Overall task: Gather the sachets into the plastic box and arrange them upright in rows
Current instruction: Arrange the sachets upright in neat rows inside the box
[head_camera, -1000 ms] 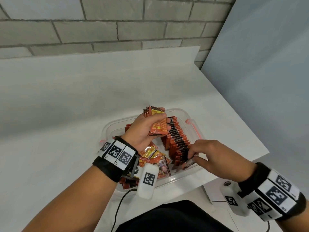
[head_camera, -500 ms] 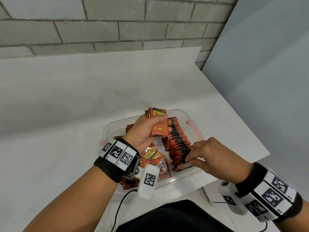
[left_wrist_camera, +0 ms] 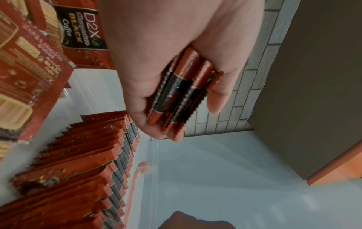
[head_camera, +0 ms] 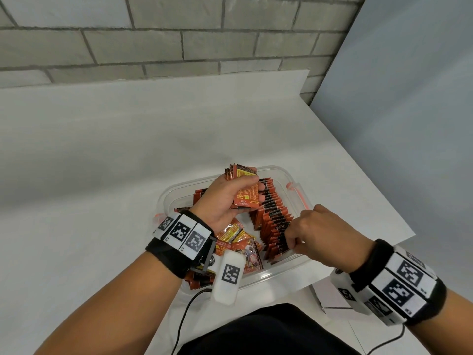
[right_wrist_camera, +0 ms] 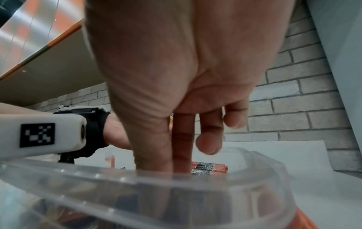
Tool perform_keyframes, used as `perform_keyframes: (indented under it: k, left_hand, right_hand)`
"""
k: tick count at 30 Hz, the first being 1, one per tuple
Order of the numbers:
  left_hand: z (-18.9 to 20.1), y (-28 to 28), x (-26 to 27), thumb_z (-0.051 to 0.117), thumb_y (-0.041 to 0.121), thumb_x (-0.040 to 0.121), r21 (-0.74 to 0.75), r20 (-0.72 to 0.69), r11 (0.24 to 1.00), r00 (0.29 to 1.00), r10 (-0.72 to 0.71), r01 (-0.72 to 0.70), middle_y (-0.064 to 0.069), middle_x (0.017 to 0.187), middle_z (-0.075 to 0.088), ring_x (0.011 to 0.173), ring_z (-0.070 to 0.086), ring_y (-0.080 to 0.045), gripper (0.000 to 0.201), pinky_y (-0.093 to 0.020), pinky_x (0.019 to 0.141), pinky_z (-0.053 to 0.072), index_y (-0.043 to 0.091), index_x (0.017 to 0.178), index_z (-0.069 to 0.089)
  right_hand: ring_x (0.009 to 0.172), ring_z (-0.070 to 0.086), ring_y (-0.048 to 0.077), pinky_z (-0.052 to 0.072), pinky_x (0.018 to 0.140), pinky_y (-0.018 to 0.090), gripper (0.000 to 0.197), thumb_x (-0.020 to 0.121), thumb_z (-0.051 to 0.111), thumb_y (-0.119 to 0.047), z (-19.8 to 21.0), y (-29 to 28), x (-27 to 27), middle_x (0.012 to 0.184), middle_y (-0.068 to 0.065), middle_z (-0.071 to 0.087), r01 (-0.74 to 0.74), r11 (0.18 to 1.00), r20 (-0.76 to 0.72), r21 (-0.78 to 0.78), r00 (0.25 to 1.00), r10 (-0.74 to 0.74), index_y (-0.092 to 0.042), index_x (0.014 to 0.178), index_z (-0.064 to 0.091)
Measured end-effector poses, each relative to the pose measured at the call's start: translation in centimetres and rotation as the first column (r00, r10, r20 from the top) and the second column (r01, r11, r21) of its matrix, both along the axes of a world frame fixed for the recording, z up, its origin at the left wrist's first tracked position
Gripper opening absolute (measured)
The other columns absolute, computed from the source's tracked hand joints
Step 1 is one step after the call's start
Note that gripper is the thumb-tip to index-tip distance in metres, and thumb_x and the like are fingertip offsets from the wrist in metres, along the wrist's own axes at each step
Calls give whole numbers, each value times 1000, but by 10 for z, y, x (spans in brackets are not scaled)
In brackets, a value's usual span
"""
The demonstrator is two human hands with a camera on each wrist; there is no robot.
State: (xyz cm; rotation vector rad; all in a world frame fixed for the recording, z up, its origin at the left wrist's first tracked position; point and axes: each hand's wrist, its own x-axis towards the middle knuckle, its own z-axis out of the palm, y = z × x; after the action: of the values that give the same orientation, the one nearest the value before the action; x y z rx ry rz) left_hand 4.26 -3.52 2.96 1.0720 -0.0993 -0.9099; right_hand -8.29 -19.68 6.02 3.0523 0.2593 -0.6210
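While left hand grips several sachets, right hand fingers pinch one row

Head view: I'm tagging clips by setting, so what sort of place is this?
Probably a plain indoor workbench or recording station, not a home kitchen: a bare white table against a grey brick wall, a plastic box of sachets, and marker bands on both wrists.

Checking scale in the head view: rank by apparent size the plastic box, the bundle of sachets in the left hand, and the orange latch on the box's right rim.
1. plastic box
2. bundle of sachets, gripped by the left hand
3. orange latch
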Motion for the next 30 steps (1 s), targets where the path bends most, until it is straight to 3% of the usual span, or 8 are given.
perform_keyframes:
  k: [6,14,19,23,27,30]
  left_hand:
    - [0,0,0,62,16,87,6,0,1000,1000,-14,14,-11,91,69,75,66,-21,16,-31,68,55,12,103,63]
    - [-3,-1,0,68,24,71,-6,1,1000,1000,-26,26,-11,91,69,74,67,-22,36,-31,67,55,12,105,63]
    - [-3,0,0,64,22,87,92,0,992,996,-88,88,-6,88,69,76,66,-18,18,-39,77,53,15,103,62]
    - [-2,-2,-1,62,23,90,170,-7,978,993,-119,119,-3,84,66,72,65,-16,17,-44,83,53,13,104,61]
    - [-3,-4,-1,64,22,89,216,-14,971,994,-105,105,-3,81,63,71,64,-17,19,-49,90,50,14,106,60]
    - [-4,-7,-1,64,23,89,246,-11,964,995,-99,99,-4,84,63,78,66,-22,22,-52,93,48,13,109,60]
  right_hand:
    - [85,57,7,30,81,24,17,88,52,-22,1,1,4,89,-13,66,-7,1000,-18,-15,1000,7,-27,90,68]
    - [78,53,9,26,78,24,17,89,52,-21,2,4,8,87,-10,65,-6,1000,-39,-20,999,5,-27,88,68]
    - [84,59,7,36,88,21,14,89,56,-24,3,0,6,94,-13,67,30,999,-81,39,996,-27,-27,95,69]
    - [84,58,6,44,77,18,12,89,62,-25,6,-7,3,97,-11,66,152,976,-113,153,984,-136,-25,99,68]
    - [70,55,2,44,71,17,22,93,54,-19,8,-7,0,97,-3,69,293,907,43,301,947,-320,-18,112,66]
    - [67,57,11,45,63,18,27,92,46,-11,2,-2,-1,79,-7,65,344,868,30,358,925,-379,-13,111,65]
